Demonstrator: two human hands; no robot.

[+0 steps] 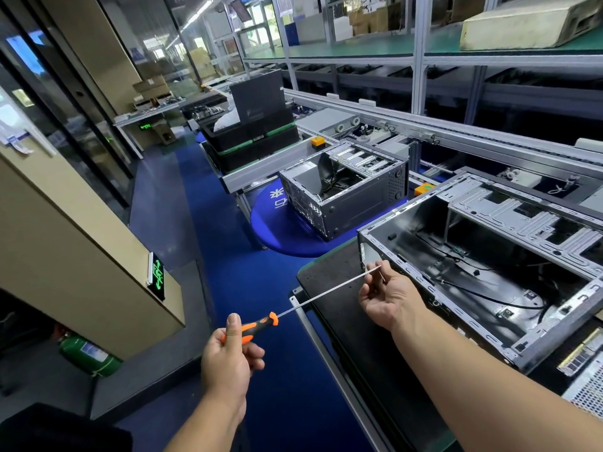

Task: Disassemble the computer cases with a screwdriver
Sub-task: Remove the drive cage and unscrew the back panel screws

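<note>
no brand legible; white characters on the blue round floor mark (277, 220), unreadable. left hand (228, 357) curled round the orange/black handle of the screwdriver (261, 322), thumb up along it. right hand (386, 296) palm-up, fingertips pinching the shaft nr its tip, at the corner of the near open computer case (489, 265) on the black bench (342, 288). 2nd case (346, 190) further back.

A green fire extinguisher (89, 355) lies at eight o'clock below a lit green exit sign (157, 276), stacked black trays (251, 133) sit at twelve, and a beige foam block (528, 22) at two.
</note>
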